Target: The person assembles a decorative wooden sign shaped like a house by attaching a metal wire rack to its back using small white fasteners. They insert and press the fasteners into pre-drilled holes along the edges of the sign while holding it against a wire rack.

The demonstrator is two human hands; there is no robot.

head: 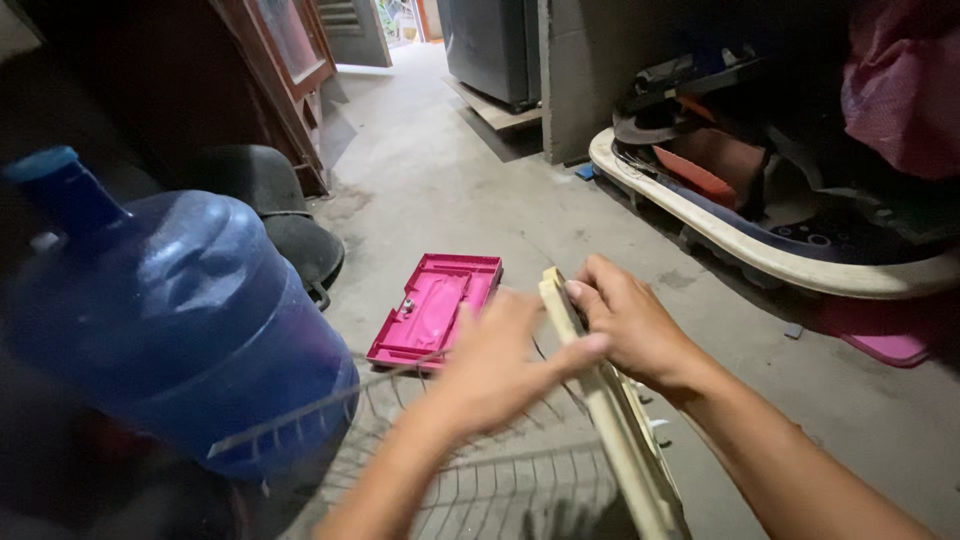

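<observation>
My right hand (632, 322) grips the top end of a long cream plastic panel (612, 420) that stands on edge and runs down toward the bottom of the view. My left hand (500, 360) is blurred and pressed against the panel's left side, its thumb reaching across toward my right hand. A curved wire grille (480, 470) lies under both forearms, partly hidden by them. Just beyond my hands a pink plastic tray (435, 308) rests on the concrete floor, with a small metal piece (407, 304) in it.
A big blue water jug (170, 320) fills the left side. Dark round covers (290, 215) lie behind it by a wooden cabinet (270, 80). At right sits a cream tub (760, 250) full of clutter, with a pink mat (885, 345) beside it. A concrete pillar (580, 70) stands farther back.
</observation>
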